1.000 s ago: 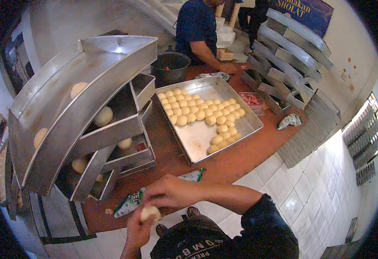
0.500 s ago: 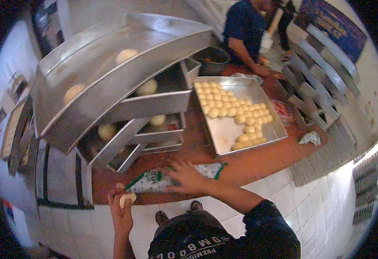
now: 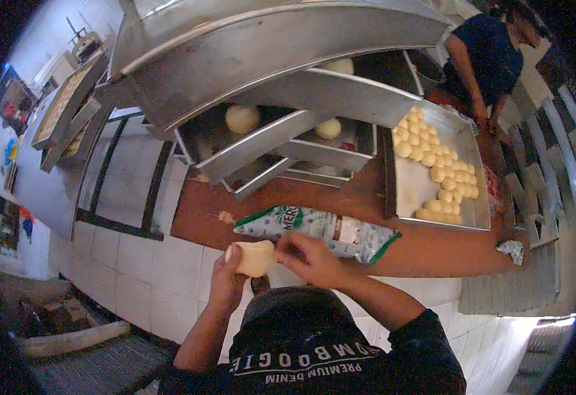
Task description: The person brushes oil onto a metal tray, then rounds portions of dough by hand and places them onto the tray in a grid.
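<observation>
A flattened piece of pale dough (image 3: pixel 256 258) is in my left hand (image 3: pixel 225 284), held above the front edge of the reddish-brown table. From the other side, my right hand (image 3: pixel 317 262) has its fingers curled together at the dough's right edge. Just beyond both hands lies a plastic bag (image 3: pixel 321 224), white and grey with green borders. To the right stands a metal tray (image 3: pixel 414 191) with rows of small dough balls (image 3: pixel 438 158) and a bare patch at its near left.
Crossed, stacked metal trays (image 3: pixel 288 49) rise at the back, some with larger dough balls (image 3: pixel 242 119) inside. Another person (image 3: pixel 492 56) works at the far right. A crumpled wrapper (image 3: pixel 511 250) lies at the table's right end. Loaded trays (image 3: pixel 71 99) stand at far left.
My view has swung left. My right hand has come off the plastic bag to the dough. In my left hand the dough now shows as a wider, flattened piece.
</observation>
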The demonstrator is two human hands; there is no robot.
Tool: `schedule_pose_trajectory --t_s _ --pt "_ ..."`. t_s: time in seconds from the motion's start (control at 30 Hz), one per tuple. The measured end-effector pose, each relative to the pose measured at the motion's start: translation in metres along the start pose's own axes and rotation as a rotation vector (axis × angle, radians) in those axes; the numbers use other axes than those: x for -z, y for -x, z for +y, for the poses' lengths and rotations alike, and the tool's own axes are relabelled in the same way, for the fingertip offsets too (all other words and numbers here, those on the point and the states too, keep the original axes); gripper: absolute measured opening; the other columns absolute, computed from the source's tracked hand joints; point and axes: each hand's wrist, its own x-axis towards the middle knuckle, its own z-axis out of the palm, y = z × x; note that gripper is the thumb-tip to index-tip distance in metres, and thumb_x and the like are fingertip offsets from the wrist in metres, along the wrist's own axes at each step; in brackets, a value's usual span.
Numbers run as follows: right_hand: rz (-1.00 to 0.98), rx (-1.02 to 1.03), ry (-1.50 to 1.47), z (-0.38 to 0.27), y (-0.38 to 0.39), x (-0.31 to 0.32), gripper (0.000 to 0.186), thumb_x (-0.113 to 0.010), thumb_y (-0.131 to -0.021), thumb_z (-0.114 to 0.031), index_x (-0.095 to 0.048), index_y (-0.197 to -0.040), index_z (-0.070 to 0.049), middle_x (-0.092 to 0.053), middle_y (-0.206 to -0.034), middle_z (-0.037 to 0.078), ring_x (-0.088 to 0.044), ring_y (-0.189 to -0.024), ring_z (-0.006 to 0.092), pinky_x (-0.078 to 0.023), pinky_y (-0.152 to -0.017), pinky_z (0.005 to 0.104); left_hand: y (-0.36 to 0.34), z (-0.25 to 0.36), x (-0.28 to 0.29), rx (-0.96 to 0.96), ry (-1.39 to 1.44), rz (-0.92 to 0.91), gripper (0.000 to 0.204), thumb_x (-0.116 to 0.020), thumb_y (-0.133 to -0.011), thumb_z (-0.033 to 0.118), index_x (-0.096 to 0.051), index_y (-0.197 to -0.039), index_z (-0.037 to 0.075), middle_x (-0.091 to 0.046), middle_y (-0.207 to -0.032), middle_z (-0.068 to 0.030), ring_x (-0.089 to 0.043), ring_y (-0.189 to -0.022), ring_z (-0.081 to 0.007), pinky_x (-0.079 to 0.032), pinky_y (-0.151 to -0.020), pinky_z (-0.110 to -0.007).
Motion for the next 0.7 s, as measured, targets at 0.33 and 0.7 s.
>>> schedule_pose_trajectory --t_s 0.33,0.7 --pt "0.241 0.138 1.012 0.054 -0.055 -0.001 0.064 -0.063 -0.070 -0.047 -0.043 -0.124 -0.018 -0.054 -0.109 0.015 -0.050 -0.103 0.0336 -0.034 -0.090 0.0499 -0.043 -0.033 0.011 -0.078 0.541 0.079 0.058 -0.055 -0.082 0.041 -0.043 -0.119 -0.002 -0.048 -0.120 -0.0130 -0.047 -0.109 -0.0227 -0.036 -0.093 -0.033" --pt "0.214 0.069 0.784 0.048 -0.055 0.017 0.040 -0.062 -0.073 -0.039 -0.058 -0.105 -0.015 -0.063 -0.079 0.013 -0.060 -0.074 0.0328 -0.043 -0.074 0.0455 -0.053 -0.013 -0.022 -0.253 0.683 -0.086 0.064 -0.062 -0.077 0.040 -0.040 -0.125 0.002 -0.046 -0.122 -0.0076 -0.043 -0.112 -0.0189 -0.033 -0.095 -0.031"
